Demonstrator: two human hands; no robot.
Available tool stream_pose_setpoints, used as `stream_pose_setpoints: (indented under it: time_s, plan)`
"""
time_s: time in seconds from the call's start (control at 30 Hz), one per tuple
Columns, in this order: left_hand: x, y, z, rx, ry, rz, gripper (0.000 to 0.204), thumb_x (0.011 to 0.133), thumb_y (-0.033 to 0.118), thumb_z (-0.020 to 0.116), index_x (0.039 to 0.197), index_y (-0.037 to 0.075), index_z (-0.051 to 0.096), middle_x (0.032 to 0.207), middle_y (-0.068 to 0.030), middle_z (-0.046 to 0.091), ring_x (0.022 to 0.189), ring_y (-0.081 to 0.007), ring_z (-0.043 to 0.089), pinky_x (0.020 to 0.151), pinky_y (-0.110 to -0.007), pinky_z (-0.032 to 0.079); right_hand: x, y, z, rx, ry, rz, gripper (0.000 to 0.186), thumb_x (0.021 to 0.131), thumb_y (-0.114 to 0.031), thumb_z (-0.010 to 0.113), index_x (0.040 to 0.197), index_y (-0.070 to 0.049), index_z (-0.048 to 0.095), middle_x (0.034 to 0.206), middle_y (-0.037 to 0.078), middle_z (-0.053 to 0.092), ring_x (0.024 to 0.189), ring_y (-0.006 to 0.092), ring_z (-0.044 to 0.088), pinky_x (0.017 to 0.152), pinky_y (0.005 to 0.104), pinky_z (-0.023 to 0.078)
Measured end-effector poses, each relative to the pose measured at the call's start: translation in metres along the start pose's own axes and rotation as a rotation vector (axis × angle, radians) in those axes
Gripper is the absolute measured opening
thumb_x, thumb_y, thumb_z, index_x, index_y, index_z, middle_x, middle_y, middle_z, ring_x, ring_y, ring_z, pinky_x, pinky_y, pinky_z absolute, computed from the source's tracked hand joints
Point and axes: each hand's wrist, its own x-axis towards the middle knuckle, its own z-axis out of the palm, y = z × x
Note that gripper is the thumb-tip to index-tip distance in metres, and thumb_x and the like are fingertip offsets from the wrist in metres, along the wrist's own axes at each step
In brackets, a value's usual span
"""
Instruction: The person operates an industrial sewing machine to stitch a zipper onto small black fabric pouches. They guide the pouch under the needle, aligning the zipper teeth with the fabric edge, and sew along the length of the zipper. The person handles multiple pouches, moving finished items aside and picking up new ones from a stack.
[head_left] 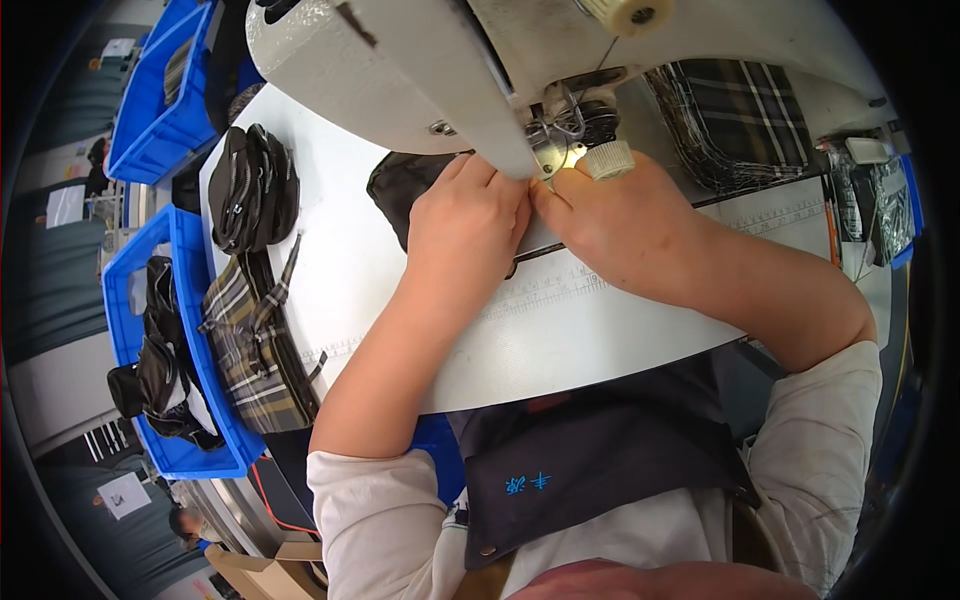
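A sewing machine (400,75) reaches over the white table, its small lamp lit by the needle area. Under it lies a dark fabric piece (405,185), partly covered by my hands. My left hand (465,215) is closed on this fabric just left of the needle area, fingers curled. Close against it, my right hand (615,220) pinches at the fabric's edge beside the lit spot. The fingertips of both hands are partly hidden by the machine head, and so is the needle point.
Stacked plaid panels (745,125) lie right of the machine. Dark pouches (255,190) and a plaid fabric piece (255,350) sit at the table's left. Blue bins (185,470) stand beyond that edge. A printed ruler strip (560,292) crosses the tabletop.
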Motion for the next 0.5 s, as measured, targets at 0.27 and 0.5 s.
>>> stream_pose_setpoints:
  time_s: [0.27,0.5]
  plan:
    - [0.002,-0.001,-0.002,-0.163,-0.011,-0.116,0.014,0.087,0.007,0.074,0.100,0.002,0.073,0.096,-0.0094,0.073,0.085,-0.0311,0.070,0.078,-0.037,0.056,0.002,0.002,-0.001,0.033,0.143,0.003,0.006,0.077,-0.009,0.071,0.082,-0.007,0.068,0.076,0.007,0.069,0.072,0.0236,0.072,0.065,0.0358,0.055]
    - [0.004,-0.012,-0.025,-0.687,-0.218,-0.537,0.020,0.094,0.008,0.072,0.111,-0.002,0.072,0.094,-0.0071,0.074,0.090,-0.0126,0.067,0.080,-0.031,0.053,0.001,0.001,-0.008,0.030,0.067,0.033,0.016,0.082,-0.009,0.068,0.097,-0.005,0.070,0.079,0.005,0.071,0.074,0.0224,0.072,0.065,0.0361,0.055]
